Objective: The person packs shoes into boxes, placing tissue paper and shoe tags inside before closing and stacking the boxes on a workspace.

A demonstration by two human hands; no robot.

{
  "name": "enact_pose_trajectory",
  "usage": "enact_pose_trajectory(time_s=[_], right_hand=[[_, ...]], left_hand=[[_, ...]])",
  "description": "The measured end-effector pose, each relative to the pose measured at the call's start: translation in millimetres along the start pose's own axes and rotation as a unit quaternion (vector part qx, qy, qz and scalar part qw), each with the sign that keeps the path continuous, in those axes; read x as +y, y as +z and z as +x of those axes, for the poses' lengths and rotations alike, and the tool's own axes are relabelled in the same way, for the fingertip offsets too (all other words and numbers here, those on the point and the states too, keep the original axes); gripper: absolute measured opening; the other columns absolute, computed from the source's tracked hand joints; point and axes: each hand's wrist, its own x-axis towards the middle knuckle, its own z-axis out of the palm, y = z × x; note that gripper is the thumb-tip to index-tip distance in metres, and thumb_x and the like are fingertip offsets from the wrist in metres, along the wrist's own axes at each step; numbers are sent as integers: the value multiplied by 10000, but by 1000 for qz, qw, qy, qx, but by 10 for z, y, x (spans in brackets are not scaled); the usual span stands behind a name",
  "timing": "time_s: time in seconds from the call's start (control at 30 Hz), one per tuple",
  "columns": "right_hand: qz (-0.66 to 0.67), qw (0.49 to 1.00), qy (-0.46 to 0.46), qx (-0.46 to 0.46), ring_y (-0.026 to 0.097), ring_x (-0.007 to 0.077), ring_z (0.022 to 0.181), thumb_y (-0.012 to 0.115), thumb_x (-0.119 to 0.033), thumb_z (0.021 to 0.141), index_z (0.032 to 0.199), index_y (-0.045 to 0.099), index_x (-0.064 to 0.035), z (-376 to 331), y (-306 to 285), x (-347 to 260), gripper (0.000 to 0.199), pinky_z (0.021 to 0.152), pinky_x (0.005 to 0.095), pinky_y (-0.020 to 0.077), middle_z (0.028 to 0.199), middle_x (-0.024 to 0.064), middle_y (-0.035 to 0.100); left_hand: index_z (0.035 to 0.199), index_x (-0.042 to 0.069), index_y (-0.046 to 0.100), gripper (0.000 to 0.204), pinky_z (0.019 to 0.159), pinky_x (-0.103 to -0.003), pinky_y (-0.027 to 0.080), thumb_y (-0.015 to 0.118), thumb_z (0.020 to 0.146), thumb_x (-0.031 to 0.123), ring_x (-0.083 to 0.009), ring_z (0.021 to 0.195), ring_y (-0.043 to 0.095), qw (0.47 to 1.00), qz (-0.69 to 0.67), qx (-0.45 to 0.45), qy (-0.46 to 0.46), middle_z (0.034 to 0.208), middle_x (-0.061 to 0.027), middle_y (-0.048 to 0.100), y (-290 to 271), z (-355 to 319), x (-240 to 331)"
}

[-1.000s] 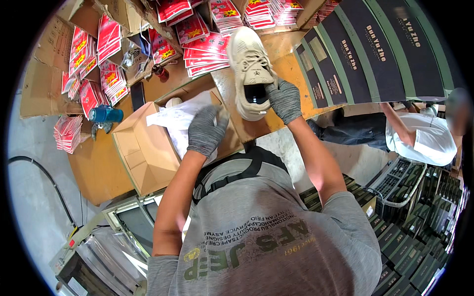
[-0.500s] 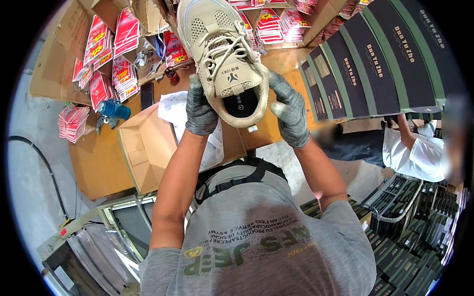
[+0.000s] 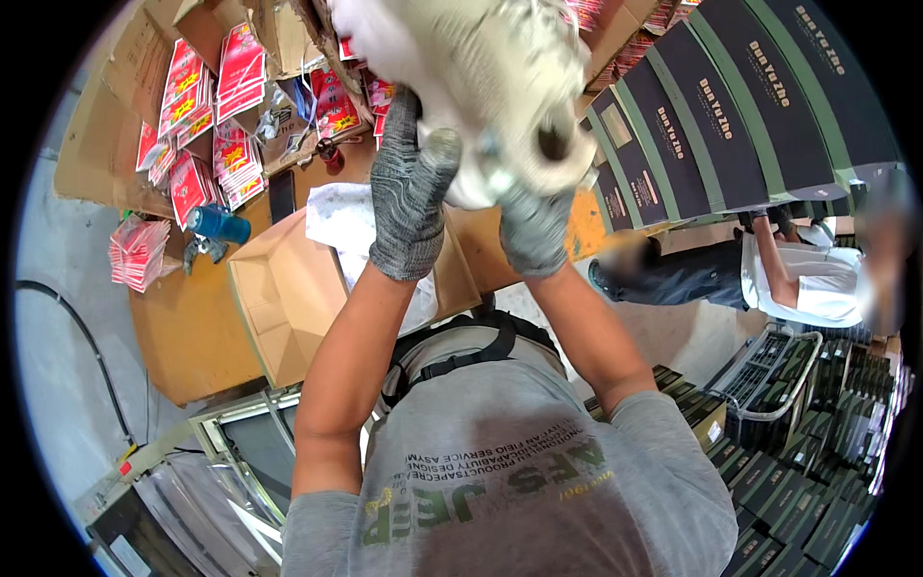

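I hold a cream-coloured sneaker (image 3: 481, 77) up close to the camera with both hands; it is blurred and fills the top middle of the view. My left hand (image 3: 409, 183), in a grey knit glove, grips its left side. My right hand (image 3: 534, 226), gloved the same way, holds it from below at the heel opening. Beneath my arms an open cardboard shoe box (image 3: 279, 298) lies on the orange-brown table (image 3: 183, 327), with white wrapping paper (image 3: 336, 216) at its far end.
Stacks of red printed packets (image 3: 207, 115) lie at the table's back left, beside a blue tape dispenser (image 3: 216, 226). Dark shoe boxes (image 3: 731, 106) are stacked at the right. A person in a white shirt (image 3: 798, 279) bends over crates of boxes (image 3: 798, 452) at the right.
I have lifted the sneaker from the table up toward the camera; both hands have risen with it and it now looks much larger and blurred.
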Motion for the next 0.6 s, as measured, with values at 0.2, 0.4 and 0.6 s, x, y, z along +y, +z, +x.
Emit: enact_pose_trajectory(time_s=[0.2, 0.4, 0.6], right_hand=[[617, 729, 277, -111, 598, 328, 1229, 370, -491, 1016, 1442, 464, 21, 706, 209, -346, 673, 1071, 445, 482, 1360, 205, 581], [168, 959, -91, -208, 605, 331, 1187, 432, -369, 971, 1362, 514, -6, 766, 196, -365, 540, 1039, 471, 490, 1313, 181, 595], [-369, 786, -493, -60, 659, 322, 1069, 573, -222, 897, 1224, 613, -29, 907, 191, -535, 382, 956, 485, 541, 1190, 158, 656]], left_hand=[[1575, -41, 143, 1238, 1117, -391, 427, 946, 693, 289, -273, 1353, 471, 978, 183, 5, 103, 1501, -184, 419, 252, 270, 486], [1370, -76, 529, 600, 905, -283, 531, 782, 905, 207, -159, 1027, 643, 974, 213, 60, 50, 1189, -120, 660, 366, 436, 914], [1348, -10, 619, 370, 924, -281, 533, 606, 1031, 180, -153, 1078, 654, 922, 361, 75, 121, 1227, -115, 688, 140, 461, 925]])
